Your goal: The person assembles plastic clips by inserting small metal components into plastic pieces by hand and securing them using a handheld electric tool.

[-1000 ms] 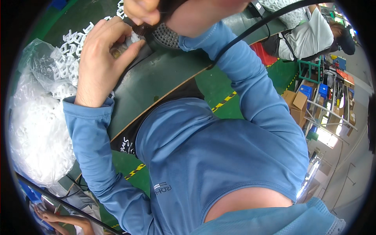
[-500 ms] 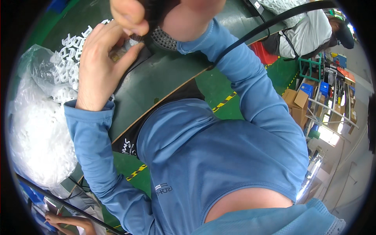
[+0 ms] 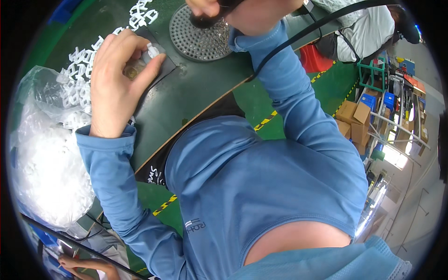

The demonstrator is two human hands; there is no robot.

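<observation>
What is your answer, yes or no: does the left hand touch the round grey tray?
No, a gap shows between the left hand and the round grey tray.

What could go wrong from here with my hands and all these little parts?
The dark tool in the right hand is over the round tray; a knock could scatter the small metal pieces in it.

The left hand has its fingertips right at the small white part, so a tool brought there could slip and nick them.

The loose white pieces lie close beside that hand; a sideways move might push them about.
</observation>
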